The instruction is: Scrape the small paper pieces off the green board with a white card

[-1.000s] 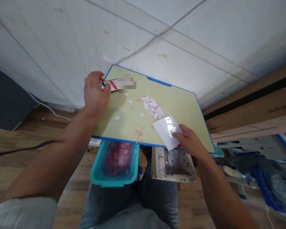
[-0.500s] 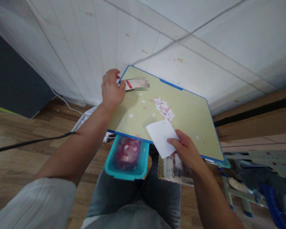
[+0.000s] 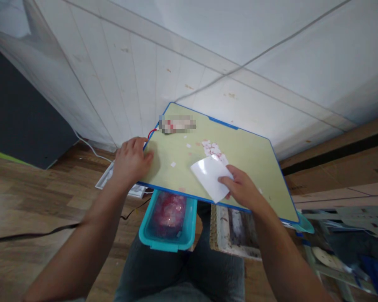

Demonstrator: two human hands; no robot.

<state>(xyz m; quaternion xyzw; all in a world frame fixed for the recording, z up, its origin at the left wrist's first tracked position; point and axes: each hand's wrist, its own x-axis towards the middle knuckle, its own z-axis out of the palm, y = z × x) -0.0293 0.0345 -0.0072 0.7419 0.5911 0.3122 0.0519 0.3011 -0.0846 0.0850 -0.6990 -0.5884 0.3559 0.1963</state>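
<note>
My right hand (image 3: 239,184) pinches a glossy white sheet (image 3: 209,176) by its right side, above the front part of a yellow-green tabletop (image 3: 245,155) with a blue rim. Just beyond the sheet's far edge lies a pile of small white and pink paper pieces (image 3: 211,147), partly covered by it. At the table's left edge is my left hand (image 3: 132,160), thumb apart from the other fingers, with nothing visible in it. Past that hand, a phone (image 3: 178,124) lies at the far left corner, its screen blurred out; a red cable (image 3: 151,133) runs to its left end.
Under the front edge stands a turquoise bin (image 3: 185,239) holding pinkish-red contents in clear plastic. A woven-sided box (image 3: 213,228) is right of it. White wall panels (image 3: 189,50) rise behind the table; cardboard (image 3: 343,167) stands at right. A black cord (image 3: 50,231) crosses the left.
My left hand has left the phone and moved back toward me to the table's left edge. My right hand still holds the sheet, tilted a little so it shines. The view has shifted slightly.
</note>
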